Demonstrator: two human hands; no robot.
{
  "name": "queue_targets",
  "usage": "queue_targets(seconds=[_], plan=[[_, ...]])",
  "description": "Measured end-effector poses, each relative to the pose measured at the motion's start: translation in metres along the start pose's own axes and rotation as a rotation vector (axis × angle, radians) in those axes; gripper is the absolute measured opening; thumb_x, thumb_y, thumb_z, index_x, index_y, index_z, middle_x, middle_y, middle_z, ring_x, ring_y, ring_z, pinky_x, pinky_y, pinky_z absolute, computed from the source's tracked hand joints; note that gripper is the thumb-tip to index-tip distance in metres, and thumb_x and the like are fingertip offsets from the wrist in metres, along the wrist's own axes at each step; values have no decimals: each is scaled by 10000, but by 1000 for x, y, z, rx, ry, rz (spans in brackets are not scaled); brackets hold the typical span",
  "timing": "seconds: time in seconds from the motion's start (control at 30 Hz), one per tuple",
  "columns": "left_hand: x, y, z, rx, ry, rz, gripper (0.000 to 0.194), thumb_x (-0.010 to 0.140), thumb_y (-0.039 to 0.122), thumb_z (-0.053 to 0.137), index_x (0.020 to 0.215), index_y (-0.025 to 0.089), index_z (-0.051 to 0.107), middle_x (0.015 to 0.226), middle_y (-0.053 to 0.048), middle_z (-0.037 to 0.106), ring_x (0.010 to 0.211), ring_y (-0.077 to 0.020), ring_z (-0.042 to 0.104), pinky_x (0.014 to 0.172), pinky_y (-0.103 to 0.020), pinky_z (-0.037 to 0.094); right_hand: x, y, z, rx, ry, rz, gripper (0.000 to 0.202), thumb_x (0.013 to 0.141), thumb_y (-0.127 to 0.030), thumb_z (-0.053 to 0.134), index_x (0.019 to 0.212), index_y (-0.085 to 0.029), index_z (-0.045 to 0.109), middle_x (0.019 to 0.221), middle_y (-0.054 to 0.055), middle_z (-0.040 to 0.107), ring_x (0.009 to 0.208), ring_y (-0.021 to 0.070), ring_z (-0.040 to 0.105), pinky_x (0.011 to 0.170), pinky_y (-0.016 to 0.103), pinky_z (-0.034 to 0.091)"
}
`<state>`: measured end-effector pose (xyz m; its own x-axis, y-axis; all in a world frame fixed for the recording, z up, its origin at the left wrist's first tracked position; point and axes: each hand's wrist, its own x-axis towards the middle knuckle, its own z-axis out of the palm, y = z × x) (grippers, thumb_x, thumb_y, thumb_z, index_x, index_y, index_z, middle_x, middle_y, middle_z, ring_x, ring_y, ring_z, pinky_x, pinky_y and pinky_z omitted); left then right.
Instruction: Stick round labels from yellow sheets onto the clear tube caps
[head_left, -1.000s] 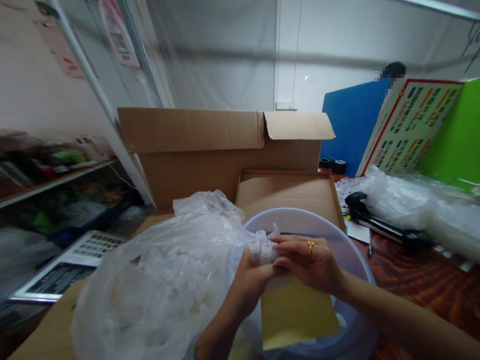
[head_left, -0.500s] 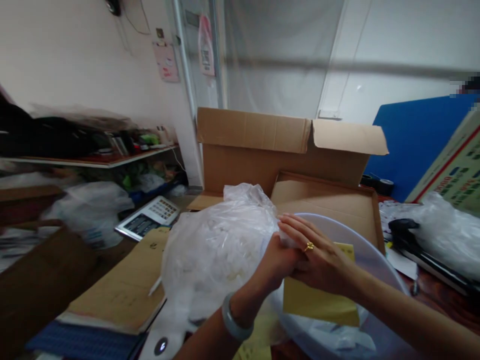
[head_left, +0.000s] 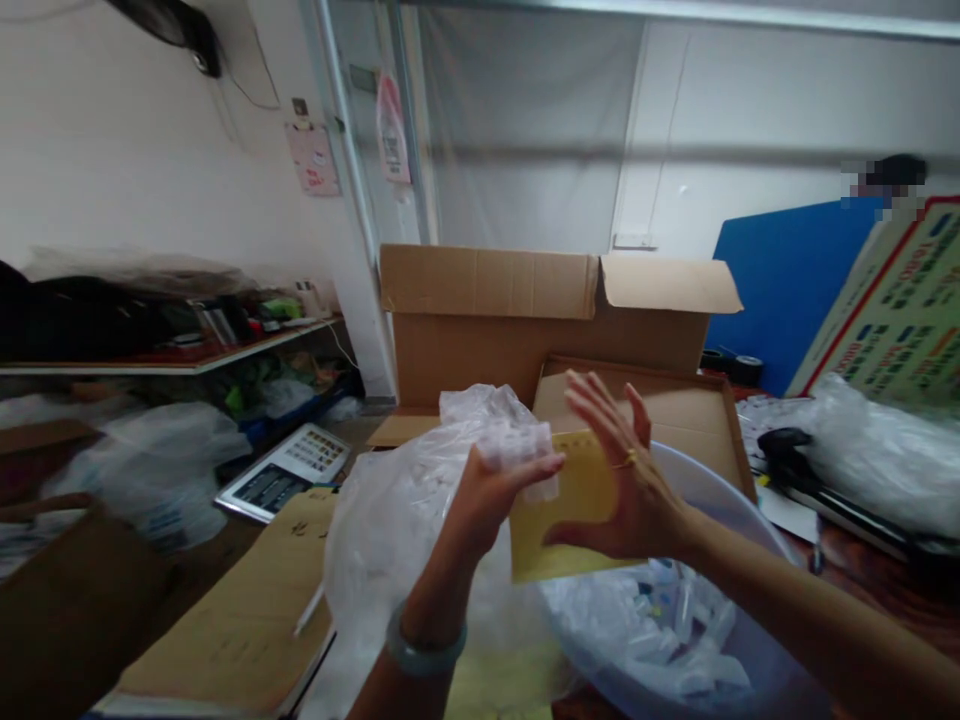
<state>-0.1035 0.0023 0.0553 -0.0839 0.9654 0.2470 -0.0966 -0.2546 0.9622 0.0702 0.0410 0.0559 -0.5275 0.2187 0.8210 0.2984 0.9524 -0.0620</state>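
My left hand (head_left: 484, 500) is closed on a small bundle of clear ribbed plastic (head_left: 521, 445), its thumb pressed along the near side. A yellow paper envelope (head_left: 577, 480) stands tilted between my hands, its left edge by the plastic. My right hand (head_left: 622, 490) has its fingers spread and its thumb stretched across the front of the envelope; what supports the envelope cannot be made out. Below lies a translucent basin (head_left: 765, 640) holding small clear plastic packets (head_left: 667, 620). To the left, a large clear plastic bag (head_left: 397, 510) bulges beside my left wrist.
An opened cardboard box (head_left: 480, 350) stands behind the basin. Brown paper folders (head_left: 240, 610) with a white pen (head_left: 309, 610) lie left. On the right are a black tool (head_left: 832, 500), bunched clear plastic (head_left: 892, 450) and a blue panel (head_left: 780, 280).
My hands were pressed together and have moved apart. My right fingers have spread. The yellow envelope has shifted up and left, uncovering more packets in the basin. The camera view has shifted slightly.
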Motion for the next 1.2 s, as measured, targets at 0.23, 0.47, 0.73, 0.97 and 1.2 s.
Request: queue_targets(seconds=[0.23, 0.47, 0.73, 0.97, 1.2], plan=[[1, 14, -26, -22, -100, -58, 384, 661, 296, 806, 1011, 158, 727, 1058, -93, 742, 986, -244, 697, 901, -348, 548, -23, 20, 2, 1019, -124, 865, 544, 742, -522, 736, 1127, -146, 656, 1030, 131, 718, 883, 235, 706, 819, 410, 575], [-7, 24, -103, 659, -172, -222, 215, 581, 305, 832, 727, 179, 737, 741, -52, 737, 698, -207, 690, 607, -247, 539, -48, 55, -10, 1029, 211, 1108, 427, 698, -505, 774, 892, -135, 689, 803, 69, 733, 609, 159, 681, 590, 259, 564], [31, -26, -86, 1105, 38, -252, 453, 454, 388, 865, 812, 150, 721, 944, -159, 738, 956, -369, 678, 836, -424, 531, -63, 63, -8, 1009, 342, 1206, 386, 643, -459, 814, 865, -166, 695, 828, 56, 745, 638, 173, 693, 604, 258, 566], [26, -9, -67, 1060, -12, -59, 703, 693, 562, 726, 1243, 133, 638, 1316, -163, 613, 1237, -332, 560, 1072, -434, 408, -63, 59, -11, 980, 312, 1163, 420, 668, -516, 783, 884, -171, 682, 860, 70, 743, 672, 200, 699, 573, 278, 561], [16, -5, -15, 341, 169, 60, 404, 733, 530, 725, 844, 141, 723, 746, -49, 720, 676, -164, 699, 663, -247, 589, -61, 48, -12, 966, 192, 1036, 440, 788, -584, 654, 935, -170, 680, 806, 74, 724, 702, 206, 690, 588, 295, 566]])
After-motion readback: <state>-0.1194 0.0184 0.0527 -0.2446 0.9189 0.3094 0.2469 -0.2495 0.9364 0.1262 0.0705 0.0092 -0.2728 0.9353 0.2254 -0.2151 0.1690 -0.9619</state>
